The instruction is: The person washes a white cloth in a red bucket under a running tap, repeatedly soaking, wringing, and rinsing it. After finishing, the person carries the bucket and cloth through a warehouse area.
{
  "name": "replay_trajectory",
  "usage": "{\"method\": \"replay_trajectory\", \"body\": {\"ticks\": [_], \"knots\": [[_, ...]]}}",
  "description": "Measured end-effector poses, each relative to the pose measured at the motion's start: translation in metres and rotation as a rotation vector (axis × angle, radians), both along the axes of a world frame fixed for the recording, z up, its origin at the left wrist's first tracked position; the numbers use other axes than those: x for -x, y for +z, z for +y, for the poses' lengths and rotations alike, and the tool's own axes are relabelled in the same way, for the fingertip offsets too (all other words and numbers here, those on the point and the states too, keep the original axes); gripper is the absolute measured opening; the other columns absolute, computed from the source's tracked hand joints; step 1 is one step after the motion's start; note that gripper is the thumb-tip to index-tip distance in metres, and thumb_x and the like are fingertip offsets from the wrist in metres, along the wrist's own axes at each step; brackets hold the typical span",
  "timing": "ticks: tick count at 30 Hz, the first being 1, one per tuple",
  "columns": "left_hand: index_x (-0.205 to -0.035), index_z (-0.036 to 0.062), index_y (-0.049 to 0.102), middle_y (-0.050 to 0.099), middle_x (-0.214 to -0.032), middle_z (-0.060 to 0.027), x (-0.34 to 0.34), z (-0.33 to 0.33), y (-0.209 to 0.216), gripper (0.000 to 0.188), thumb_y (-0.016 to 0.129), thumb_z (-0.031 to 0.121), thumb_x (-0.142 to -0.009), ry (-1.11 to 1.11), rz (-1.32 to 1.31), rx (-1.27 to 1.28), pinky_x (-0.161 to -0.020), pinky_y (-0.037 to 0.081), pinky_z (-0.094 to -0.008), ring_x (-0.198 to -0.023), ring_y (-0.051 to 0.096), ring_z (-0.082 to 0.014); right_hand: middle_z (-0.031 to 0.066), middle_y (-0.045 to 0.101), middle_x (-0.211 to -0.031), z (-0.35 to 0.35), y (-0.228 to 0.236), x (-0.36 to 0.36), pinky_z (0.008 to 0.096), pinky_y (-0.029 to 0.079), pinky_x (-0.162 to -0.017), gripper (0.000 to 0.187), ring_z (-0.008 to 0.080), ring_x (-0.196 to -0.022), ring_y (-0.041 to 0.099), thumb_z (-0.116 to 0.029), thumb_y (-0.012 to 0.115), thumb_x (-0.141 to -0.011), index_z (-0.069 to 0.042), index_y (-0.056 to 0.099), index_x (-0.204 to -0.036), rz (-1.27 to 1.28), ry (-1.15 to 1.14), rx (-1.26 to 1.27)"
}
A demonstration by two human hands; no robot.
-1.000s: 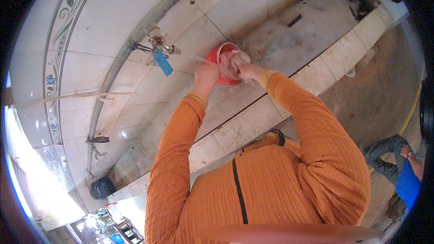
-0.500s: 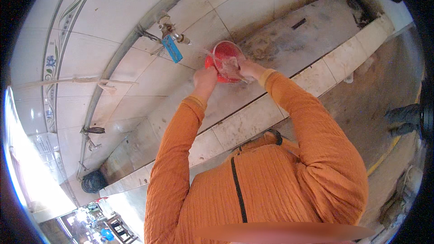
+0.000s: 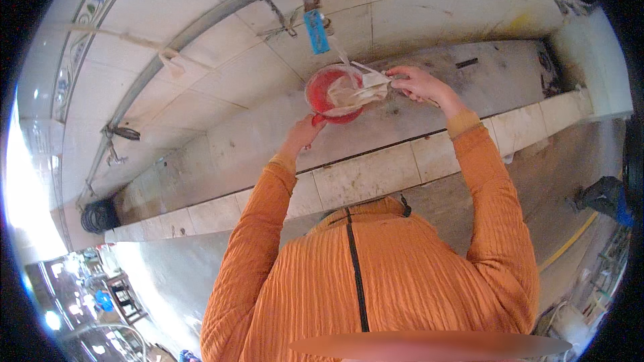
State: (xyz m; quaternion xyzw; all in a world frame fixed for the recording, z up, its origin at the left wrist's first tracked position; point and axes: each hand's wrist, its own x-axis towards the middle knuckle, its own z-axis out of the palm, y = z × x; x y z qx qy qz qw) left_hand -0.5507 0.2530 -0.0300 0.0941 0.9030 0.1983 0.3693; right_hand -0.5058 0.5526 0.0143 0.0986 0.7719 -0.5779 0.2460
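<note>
Below the tap, which has a blue handle or tag, a red plastic dipper is tilted with its mouth toward me. My left hand is closed on the dipper's short handle. In my right hand, pinched between thumb and fingers, is a wet whitish cloth, its lower part hanging into the dipper. A thin stream of water runs from the tap into the dipper and onto the cloth. Pale, cloudy contents inside are partly hidden by the cloth.
A long trough with a grey, stained floor runs under the tap, edged by a low tiled wall before me. A grey pipe follows the tiled wall. A coiled black hose lies at the far left. Someone's dark-clothed leg shows at right.
My right hand has drawn back to the right from the dipper, lifting the cloth partly out. My left hand stays at the handle. The view has turned, shifting the tap rightward.
</note>
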Motion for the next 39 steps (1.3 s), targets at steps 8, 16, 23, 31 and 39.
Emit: {"method": "replay_trajectory", "body": {"ticks": [8, 16, 23, 31, 39], "knots": [[-0.100, 0.0012, 0.043, 0.054, -0.091, -0.0216, -0.004, -0.037, -0.085, 0.048, 0.039, 0.043, -0.078, 0.002, 0.288, 0.173, -0.074, 0.041, -0.0454, -0.086, 0.053, -0.0362, 0.0078, 0.049, -0.055, 0.005, -0.088, 0.008, 0.0277, 0.038, -0.034, 0.027, 0.0149, -0.040, 0.047, -0.026, 0.044, -0.081, 0.000, 0.049, -0.081, 0.039, 0.070, -0.663], [-0.102, 0.0064, 0.042, 0.054, -0.094, -0.0213, -0.001, -0.053, -0.068, 0.046, 0.036, 0.046, -0.080, -0.006, 0.248, 0.211, -0.074, 0.041, -0.0455, -0.088, 0.053, -0.0351, 0.0108, 0.050, -0.052, -0.032, -0.113, 0.008, 0.0306, 0.039, -0.034, 0.039, 0.0178, -0.039, 0.049, -0.033, 0.044, -0.082, 0.004, 0.044, -0.069, -0.066, -0.148, -0.193], [-0.099, 0.0047, 0.046, 0.055, -0.090, -0.0198, -0.001, -0.050, -0.026, 0.048, 0.034, 0.047, -0.081, -0.036, 0.336, 0.219, -0.073, 0.042, -0.0442, -0.087, 0.053, -0.0352, 0.0224, 0.038, -0.116, -0.045, -0.126, 0.014, 0.0403, 0.037, -0.084, 0.054, 0.0322, -0.106, 0.040, -0.037, 0.053, -0.075, -0.004, 0.040, -0.115, 0.452, -0.086, -0.786], [-0.094, -0.0016, 0.049, 0.058, -0.075, -0.0156, 0.012, -0.048, 0.001, 0.048, 0.042, 0.044, -0.079, -0.064, 0.041, -0.046, -0.053, 0.045, -0.0376, -0.060, 0.058, -0.0265, 0.0201, 0.047, -0.108, -0.120, -0.052, 0.056, 0.0378, 0.039, -0.081, 0.043, 0.0323, -0.100, 0.045, -0.034, 0.063, -0.065, -0.006, 0.055, -0.097, 0.461, 0.368, -0.608], [-0.092, 0.0062, 0.048, 0.049, -0.056, -0.0021, 0.011, -0.042, -0.005, 0.043, 0.048, 0.046, -0.077, 0.160, -0.437, -0.419, -0.035, 0.036, -0.0231, -0.041, 0.045, -0.0095, 0.0141, 0.058, -0.074, -0.051, 0.022, 0.061, 0.0381, 0.045, -0.063, 0.028, 0.0301, -0.071, 0.057, -0.027, 0.060, -0.066, -0.006, 0.057, -0.085, 0.741, 0.102, -0.672]]}}
